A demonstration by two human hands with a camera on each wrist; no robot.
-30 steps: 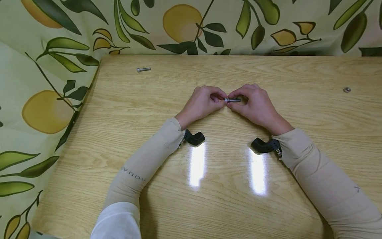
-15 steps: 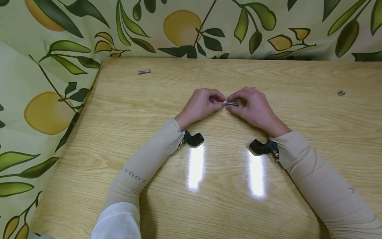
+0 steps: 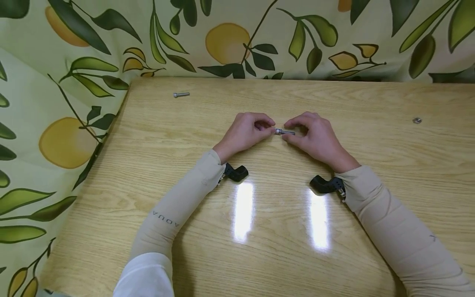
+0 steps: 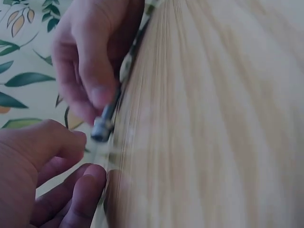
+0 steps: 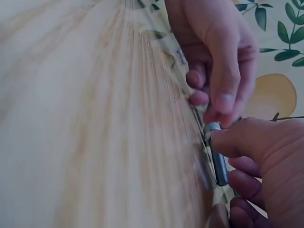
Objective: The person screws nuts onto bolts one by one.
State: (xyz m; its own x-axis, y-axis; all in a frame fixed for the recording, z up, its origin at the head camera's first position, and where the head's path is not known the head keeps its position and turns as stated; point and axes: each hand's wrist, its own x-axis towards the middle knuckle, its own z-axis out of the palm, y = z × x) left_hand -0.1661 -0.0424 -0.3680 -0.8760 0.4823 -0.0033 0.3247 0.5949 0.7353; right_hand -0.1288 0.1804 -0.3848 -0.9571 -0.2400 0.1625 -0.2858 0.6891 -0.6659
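Observation:
A dark metal bolt [image 3: 288, 133] lies between the two hands, head towards the left; a short collar beside its head looks like a nut. My right hand [image 3: 315, 134] pinches the bolt near the head end, its thumb [image 5: 227, 141] over that part in the right wrist view. My left hand [image 3: 246, 131] is at the head end, thumb and index finger parted. In the left wrist view a gap shows between its fingertips [image 4: 92, 175] and the bolt head [image 4: 100, 129]. Exact contact inside the right fingers is hidden.
A second bolt [image 3: 181, 95] lies on the wooden table [image 3: 282, 214] at the far left. Near the right side is a small nut [image 3: 417, 120]. Fruit-patterned cloth [image 3: 159, 37] hangs behind and to the left. Black wrist mounts [image 3: 237, 173] stick out below both sleeves.
My left fingertips have drawn a little to the left, away from the right fingers, and their thumb and index have parted. The whole head view has shifted slightly downward.

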